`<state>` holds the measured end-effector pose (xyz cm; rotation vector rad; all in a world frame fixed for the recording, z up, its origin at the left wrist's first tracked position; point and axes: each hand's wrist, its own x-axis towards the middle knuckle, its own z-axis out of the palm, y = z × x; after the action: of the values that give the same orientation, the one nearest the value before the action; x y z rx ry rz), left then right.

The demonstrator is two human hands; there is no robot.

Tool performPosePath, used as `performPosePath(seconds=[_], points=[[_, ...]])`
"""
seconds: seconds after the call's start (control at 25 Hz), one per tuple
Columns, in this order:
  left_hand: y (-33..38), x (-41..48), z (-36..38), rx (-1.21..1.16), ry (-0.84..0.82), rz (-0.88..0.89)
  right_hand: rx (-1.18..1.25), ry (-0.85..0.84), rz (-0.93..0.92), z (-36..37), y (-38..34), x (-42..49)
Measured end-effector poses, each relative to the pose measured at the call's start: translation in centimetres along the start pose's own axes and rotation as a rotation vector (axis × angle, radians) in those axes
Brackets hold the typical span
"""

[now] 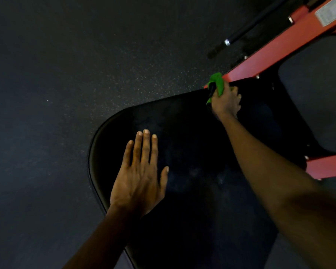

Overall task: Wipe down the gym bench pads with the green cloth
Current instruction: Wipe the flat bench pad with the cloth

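Note:
A black bench pad [192, 144] with a rounded end fills the middle of the head view. My left hand [140, 177] lies flat on its near left part, fingers apart and holding nothing. My right hand [226, 102] reaches to the pad's far edge, where it meets the red frame. It is closed on the bunched green cloth [217, 82], which sticks out beyond the fingers and presses against that edge. A second dark pad [316, 98] lies to the right.
The red metal frame [275, 45] runs diagonally from the cloth to the top right, with another red bar [326, 167] low on the right. A black bar with a chrome collar [241, 34] lies beyond it. Dark speckled rubber floor [66, 74] covers the left.

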<state>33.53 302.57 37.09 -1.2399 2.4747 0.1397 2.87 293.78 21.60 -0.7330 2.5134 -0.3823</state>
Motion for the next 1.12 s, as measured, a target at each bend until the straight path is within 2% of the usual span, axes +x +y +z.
performPosePath(seconds=[0.12,0.2,0.28,0.36,0.52,0.64,0.72,0.84,0.92,1.0,1.12], points=[[0.1,0.2,-0.1,0.0,-0.005,0.01,0.002,-0.004,-0.044,-0.5,0.1,-5.1],[0.1,0.2,-0.3,0.003,-0.017,0.001,-0.02,0.015,-0.173,-0.7,2.2,-12.4],[0.2,0.2,-0.4,0.002,-0.026,-0.003,-0.011,0.024,-0.291,-1.3,4.2,-15.6],[0.3,0.2,-0.3,0.017,-0.024,-0.005,-0.032,0.049,-0.285,-1.0,4.6,-12.4],[0.5,0.1,0.1,0.061,-0.018,-0.009,-0.039,0.056,-0.04,-0.2,4.5,-2.1],[0.5,-0.1,0.0,0.074,-0.021,-0.026,-0.008,0.03,-0.037,-0.6,4.4,-2.4],[0.4,-0.1,0.0,0.087,-0.018,-0.026,0.005,0.001,-0.103,-1.1,4.6,-7.3],[0.5,-0.2,-0.1,0.09,-0.025,-0.019,0.012,-0.033,-0.382,-2.0,7.2,-17.2],[0.3,-0.2,-0.1,0.069,-0.036,-0.02,-0.018,-0.03,-0.499,-2.3,9.3,-16.4],[0.5,0.0,-0.3,-0.002,-0.025,-0.044,-0.096,0.05,-0.342,-1.7,10.2,-10.3],[4.4,1.5,-0.6,-0.141,0.067,0.007,-0.021,0.059,0.058,-2.0,10.8,-1.7]])
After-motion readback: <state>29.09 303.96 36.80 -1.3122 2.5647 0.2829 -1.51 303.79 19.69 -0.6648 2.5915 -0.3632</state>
